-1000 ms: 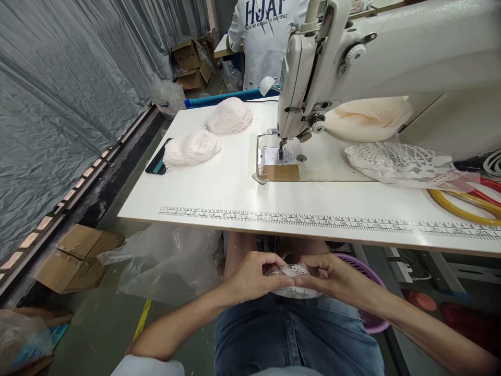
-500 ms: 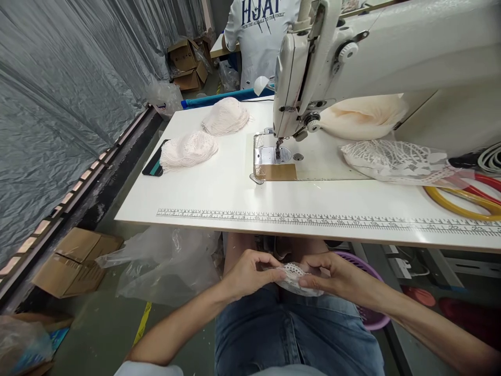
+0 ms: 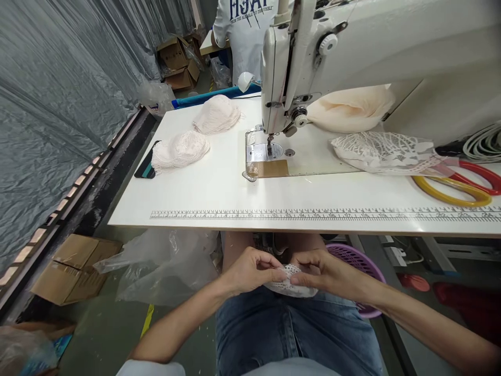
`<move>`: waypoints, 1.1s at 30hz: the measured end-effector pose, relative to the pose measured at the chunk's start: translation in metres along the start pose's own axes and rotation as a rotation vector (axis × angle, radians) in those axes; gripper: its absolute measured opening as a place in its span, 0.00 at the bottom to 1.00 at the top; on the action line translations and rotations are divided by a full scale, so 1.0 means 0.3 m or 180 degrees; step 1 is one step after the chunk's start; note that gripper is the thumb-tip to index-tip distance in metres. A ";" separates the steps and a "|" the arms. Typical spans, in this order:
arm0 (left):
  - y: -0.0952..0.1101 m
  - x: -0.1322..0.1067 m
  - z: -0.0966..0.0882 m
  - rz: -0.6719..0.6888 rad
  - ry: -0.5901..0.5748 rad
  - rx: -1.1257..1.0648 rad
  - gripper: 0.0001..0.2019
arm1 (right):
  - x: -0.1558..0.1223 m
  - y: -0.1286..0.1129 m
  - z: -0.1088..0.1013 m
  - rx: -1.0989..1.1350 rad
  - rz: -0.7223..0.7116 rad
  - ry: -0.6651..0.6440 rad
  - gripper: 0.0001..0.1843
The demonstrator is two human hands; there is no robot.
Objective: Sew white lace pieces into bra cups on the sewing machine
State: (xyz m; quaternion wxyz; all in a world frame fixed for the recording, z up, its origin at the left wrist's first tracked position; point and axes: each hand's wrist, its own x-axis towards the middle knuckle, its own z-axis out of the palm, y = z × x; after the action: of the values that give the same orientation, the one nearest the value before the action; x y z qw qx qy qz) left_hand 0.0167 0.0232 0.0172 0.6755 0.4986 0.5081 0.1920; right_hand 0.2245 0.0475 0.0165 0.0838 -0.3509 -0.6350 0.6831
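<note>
Over my lap, below the table's front edge, a piece of white lace is pinched between both hands. My left hand grips its left side with thumb and forefinger. Opposite it, my right hand holds the other side, thumb on top. The fingers cover part of the lace. A sewing machine stands on the white table above my hands, its needle over the metal plate. Two pale pink lace cups lie to the left on the table.
Right of the needle lie white lace pieces, cream fabric and scissors with yellow and red handles. A printed ruler runs along the table's front. Below are a purple basket and a cardboard box. Another person sits beyond.
The view has shifted slightly, so the table and machine sit further left. Both hands keep their pinch on the lace and have drawn a little closer together.
</note>
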 end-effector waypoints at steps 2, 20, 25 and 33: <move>0.004 -0.002 0.002 -0.0034 0.0034 -0.0021 0.14 | 0.010 0.009 0.009 -0.0055 0.0026 0.0107 0.22; -0.021 0.007 -0.028 -0.0443 -0.0031 -0.0681 0.15 | -0.060 0.075 -0.059 0.0155 0.0112 -0.0232 0.15; -0.028 0.016 -0.021 -0.0513 -0.0117 -0.1285 0.15 | -0.079 0.074 -0.064 0.0280 0.0132 -0.0346 0.15; -0.030 0.030 0.019 -0.0494 -0.0199 -0.0858 0.14 | -0.078 0.067 -0.050 0.0339 0.0002 -0.0608 0.17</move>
State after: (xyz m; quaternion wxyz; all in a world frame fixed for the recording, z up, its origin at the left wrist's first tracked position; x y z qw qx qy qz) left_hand 0.0233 0.0235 0.0048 0.7646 0.3684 0.4935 0.1901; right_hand 0.2572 0.0428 0.0073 0.0412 -0.2795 -0.6028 0.7462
